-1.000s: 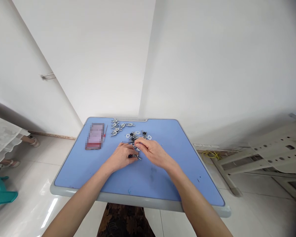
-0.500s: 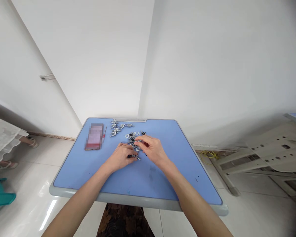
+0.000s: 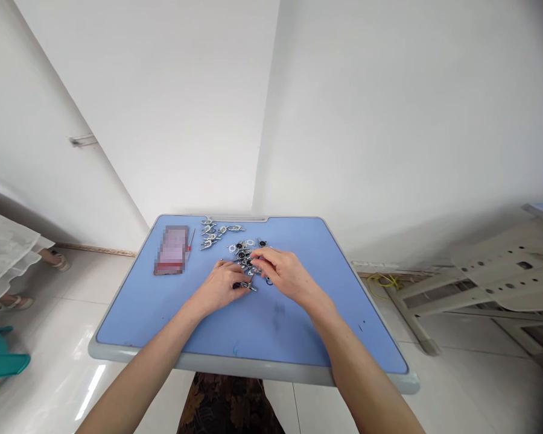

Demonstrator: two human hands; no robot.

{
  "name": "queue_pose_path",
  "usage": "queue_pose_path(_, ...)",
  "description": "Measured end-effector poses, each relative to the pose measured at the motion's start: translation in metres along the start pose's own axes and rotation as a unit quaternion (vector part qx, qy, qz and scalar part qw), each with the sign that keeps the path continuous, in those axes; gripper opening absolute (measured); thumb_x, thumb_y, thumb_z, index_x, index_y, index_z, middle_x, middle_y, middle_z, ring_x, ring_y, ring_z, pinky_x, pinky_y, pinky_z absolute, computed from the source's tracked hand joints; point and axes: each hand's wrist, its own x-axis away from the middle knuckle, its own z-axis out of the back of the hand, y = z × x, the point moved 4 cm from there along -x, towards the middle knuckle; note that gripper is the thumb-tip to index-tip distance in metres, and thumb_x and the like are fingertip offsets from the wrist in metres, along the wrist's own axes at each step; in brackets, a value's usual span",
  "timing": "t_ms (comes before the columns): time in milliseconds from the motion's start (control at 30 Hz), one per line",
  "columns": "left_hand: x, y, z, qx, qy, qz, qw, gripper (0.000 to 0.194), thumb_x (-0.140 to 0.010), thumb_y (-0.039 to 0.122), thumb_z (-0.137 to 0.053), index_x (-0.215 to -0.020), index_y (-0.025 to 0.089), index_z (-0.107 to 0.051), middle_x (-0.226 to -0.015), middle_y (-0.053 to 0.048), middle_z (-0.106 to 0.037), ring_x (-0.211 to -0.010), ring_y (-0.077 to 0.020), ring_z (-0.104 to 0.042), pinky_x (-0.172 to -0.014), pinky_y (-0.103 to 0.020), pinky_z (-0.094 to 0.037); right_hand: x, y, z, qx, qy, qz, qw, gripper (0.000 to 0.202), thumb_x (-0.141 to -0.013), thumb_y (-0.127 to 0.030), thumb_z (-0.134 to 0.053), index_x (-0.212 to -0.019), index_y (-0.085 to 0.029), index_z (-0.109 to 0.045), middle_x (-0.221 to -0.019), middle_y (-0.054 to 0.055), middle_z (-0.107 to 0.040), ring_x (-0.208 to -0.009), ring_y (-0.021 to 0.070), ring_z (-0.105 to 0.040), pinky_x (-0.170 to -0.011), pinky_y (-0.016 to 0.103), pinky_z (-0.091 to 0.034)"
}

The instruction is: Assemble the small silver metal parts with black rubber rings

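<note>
My left hand is closed around a small metal part with a black body, low over the desk. Its thin metal end pokes out to the right past my fingers. To the right, my right hand is bent with thumb and fingertips together, at the edge of a pile of small black-and-silver parts. Whatever its fingertips pinch is too small to make out. Flat silver plates with holes lie among the pile, which my right hand partly covers.
On the blue desk, several silver bracket-like parts lie at the back. A pixelated phone-like object and a thin screwdriver-like tool lie at the left. White wall stands behind. Another person's foot and a green stool are left.
My right hand has shifted slightly right, its fingertips still at the pile. My left hand keeps its grip on the metal part. The view has moved very slightly.
</note>
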Motion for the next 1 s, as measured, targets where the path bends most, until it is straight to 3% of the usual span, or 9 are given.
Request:
queue_pose_path(100,0.000,0.000,0.000,0.004,-0.001,0.000,1.000,0.012,-0.084,0.027,-0.062,-0.092,0.025,-0.071,-0.088,-0.002,-0.067,-0.089,-0.0204,-0.058,-0.089,-0.037,-0.037,0.000,-0.004,-0.001,0.030,0.009,0.011,0.999,0.023,-0.095,-0.029,-0.040,-0.099,-0.021,-0.061,-0.087,0.005,-0.066,-0.072,0.0174,-0.060,-0.066,0.031,-0.047)
queue_pose_path(233,0.000,0.000,0.001,0.012,0.002,0.001,1.000,0.013,-0.084,0.026,-0.062,-0.092,0.024,-0.071,-0.087,-0.003,-0.067,-0.089,-0.0204,-0.058,-0.090,-0.038,-0.036,0.003,-0.009,0.001,0.002,-0.001,0.035,0.999,0.032,-0.097,-0.026,-0.031,-0.118,-0.022,-0.055,-0.105,0.008,-0.061,-0.080,0.0171,-0.060,-0.072,0.033,-0.049)
queue_pose_path(333,0.000,-0.001,0.000,0.024,0.006,0.006,1.000,0.011,-0.082,0.024,-0.063,-0.089,0.023,-0.071,-0.087,-0.003,-0.067,-0.091,-0.0209,-0.059,-0.092,-0.038,-0.036,0.003,-0.010,-0.002,-0.051,-0.019,0.055,0.997,0.034,-0.098,-0.024,-0.031,-0.124,-0.023,-0.052,-0.101,0.007,-0.061,-0.075,0.0152,-0.059,-0.072,0.032,-0.049)
queue_pose_path(467,0.000,-0.001,0.000,0.037,0.012,0.014,0.999,0.007,-0.081,0.022,-0.064,-0.084,0.023,-0.070,-0.091,-0.002,-0.069,-0.092,-0.0202,-0.060,-0.095,-0.039,-0.034,0.002,-0.013,-0.005,-0.064,0.009,0.088,0.994,0.024,-0.095,-0.021,-0.039,-0.105,-0.021,-0.061,-0.089,0.005,-0.062,-0.074,0.0152,-0.057,-0.069,0.030,-0.047)
queue_pose_path(633,0.000,0.002,0.002,0.033,0.012,0.014,0.999,0.010,-0.082,0.021,-0.063,-0.088,0.024,-0.070,-0.090,0.000,-0.069,-0.092,-0.0194,-0.060,-0.096,-0.039,-0.034,0.001,-0.013,-0.007,-0.057,0.059,0.066,0.994,0.011,-0.090,-0.025,-0.052,-0.083,-0.021,-0.058,-0.076,0.001,-0.061,-0.064,0.0128,-0.055,-0.060,0.026,-0.042)
queue_pose_path(833,-0.001,0.000,0.001,0.031,0.008,0.013,0.999,0.011,-0.083,0.022,-0.062,-0.090,0.024,-0.070,-0.092,-0.001,-0.070,-0.091,-0.0194,-0.060,-0.096,-0.038,-0.034,0.002,-0.005,-0.009,-0.048,0.092,-0.005,0.995,0.025,-0.085,-0.037,-0.058,-0.070,-0.022,-0.044,-0.061,-0.003,-0.053,-0.053,0.0121,-0.049,-0.052,0.025,-0.037)
queue_pose_path(1000,-0.001,-0.001,0.001,0.032,0.009,0.014,0.999,0.015,-0.083,0.021,-0.062,-0.094,0.024,-0.070,-0.091,-0.001,-0.069,-0.091,-0.0190,-0.059,-0.096,-0.038,-0.034,0.001,-0.005,-0.012,0.035,0.111,0.000,0.993,0.033,-0.087,-0.038,-0.055,-0.064,-0.021,-0.037,-0.053,-0.005,-0.045,-0.048,0.0105,-0.040,-0.049,0.024,-0.028)
